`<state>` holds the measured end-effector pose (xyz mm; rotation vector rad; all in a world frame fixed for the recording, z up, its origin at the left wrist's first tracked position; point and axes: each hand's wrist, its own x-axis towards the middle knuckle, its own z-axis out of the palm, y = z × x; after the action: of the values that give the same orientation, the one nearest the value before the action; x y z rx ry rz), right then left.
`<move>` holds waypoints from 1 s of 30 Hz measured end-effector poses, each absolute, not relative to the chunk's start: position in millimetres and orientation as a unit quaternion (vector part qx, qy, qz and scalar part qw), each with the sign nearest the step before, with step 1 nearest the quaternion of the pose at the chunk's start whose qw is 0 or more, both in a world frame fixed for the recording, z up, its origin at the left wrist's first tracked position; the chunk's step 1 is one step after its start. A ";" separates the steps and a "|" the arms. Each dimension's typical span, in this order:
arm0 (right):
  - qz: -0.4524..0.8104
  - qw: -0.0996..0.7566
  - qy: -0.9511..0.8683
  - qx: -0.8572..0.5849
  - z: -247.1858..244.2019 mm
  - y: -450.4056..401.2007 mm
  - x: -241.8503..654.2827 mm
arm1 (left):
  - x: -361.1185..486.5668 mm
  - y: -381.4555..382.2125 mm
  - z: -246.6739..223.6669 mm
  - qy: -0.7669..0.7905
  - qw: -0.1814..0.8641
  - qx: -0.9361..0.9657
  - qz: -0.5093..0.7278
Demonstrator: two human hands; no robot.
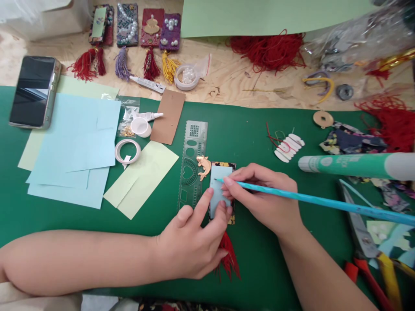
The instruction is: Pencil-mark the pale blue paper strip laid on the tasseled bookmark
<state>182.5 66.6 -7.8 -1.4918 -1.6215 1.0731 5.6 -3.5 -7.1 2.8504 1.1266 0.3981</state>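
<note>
My right hand (266, 198) grips a blue pencil (311, 198), its tip on a small light-blue paper (218, 186). The paper lies on a dark, flower-patterned rectangular piece (232, 218) with a red tassel (229, 255) at its lower end. My left hand (201, 235) rests its spread fingertips on the paper, thumb apart, and partly hides the tassel. Beside the paper's left edge lies a gold fish charm (203, 167), overlapping a clear green ruler (189, 172).
To the left are blue paper sheets (74, 134), a phone (34, 91) and a tape roll (127, 151). Scissors (363, 229) and a green-white glue stick (353, 166) lie at right, near a thread card (289, 147). Finished tasselled pieces (127, 26) and red thread (269, 51) are behind.
</note>
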 end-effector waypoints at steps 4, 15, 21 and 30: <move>0.407 0.337 -0.630 -0.568 -8.2 66.7 182.7 | 5.6 -4.2 -7.1 0.367 0.020 0.922 0.119; 0.441 0.360 -0.594 -0.568 -6.9 65.8 182.9 | 5.0 -4.2 -6.6 0.363 0.022 0.924 0.114; 0.481 0.397 -0.541 -0.564 -6.0 66.2 182.9 | 4.3 -3.7 -5.2 0.361 0.021 0.927 0.096; 0.373 0.340 -0.665 -0.551 -4.7 65.8 181.1 | 4.2 -3.8 -7.3 0.358 0.022 0.927 0.110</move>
<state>181.1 65.8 -4.7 -1.4330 -1.7296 0.9704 4.2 -3.8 -7.3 2.8726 1.1101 0.3422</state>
